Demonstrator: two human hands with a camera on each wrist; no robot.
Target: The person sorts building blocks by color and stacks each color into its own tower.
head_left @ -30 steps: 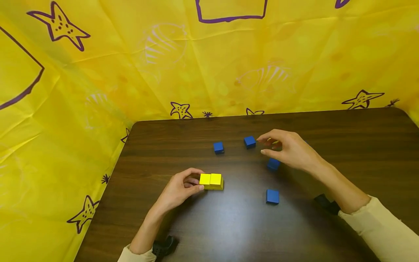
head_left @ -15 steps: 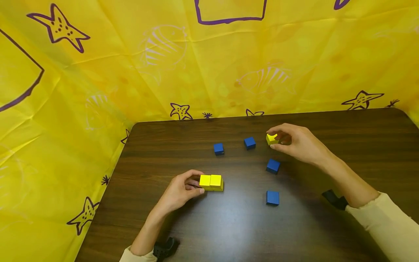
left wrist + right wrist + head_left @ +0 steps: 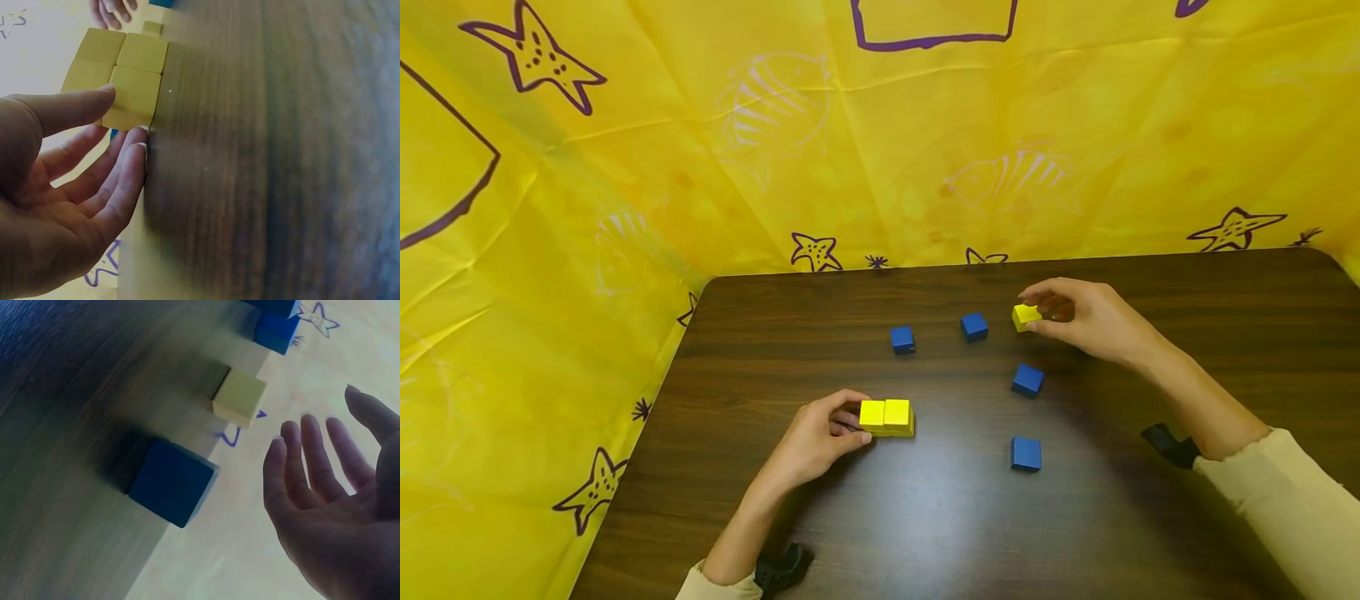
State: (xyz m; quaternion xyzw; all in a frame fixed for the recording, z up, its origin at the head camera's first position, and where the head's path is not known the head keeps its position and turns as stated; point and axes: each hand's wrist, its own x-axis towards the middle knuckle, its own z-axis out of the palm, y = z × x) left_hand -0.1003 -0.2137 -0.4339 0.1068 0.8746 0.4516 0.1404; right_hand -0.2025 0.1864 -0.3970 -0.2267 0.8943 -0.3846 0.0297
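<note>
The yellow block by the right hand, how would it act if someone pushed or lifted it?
The yellow block would probably slide rather than roll, since its faces are flat and its edges square. It looks stiff, with no visible sag or dent. It's likely light and easy to lift, being small beside the right hand.

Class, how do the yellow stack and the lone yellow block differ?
The yellow stack is two blocks wide and two high; the lone yellow block is single. The stack sits nearer the viewer than the lone block. Both are yellow, on the dark table.
</note>
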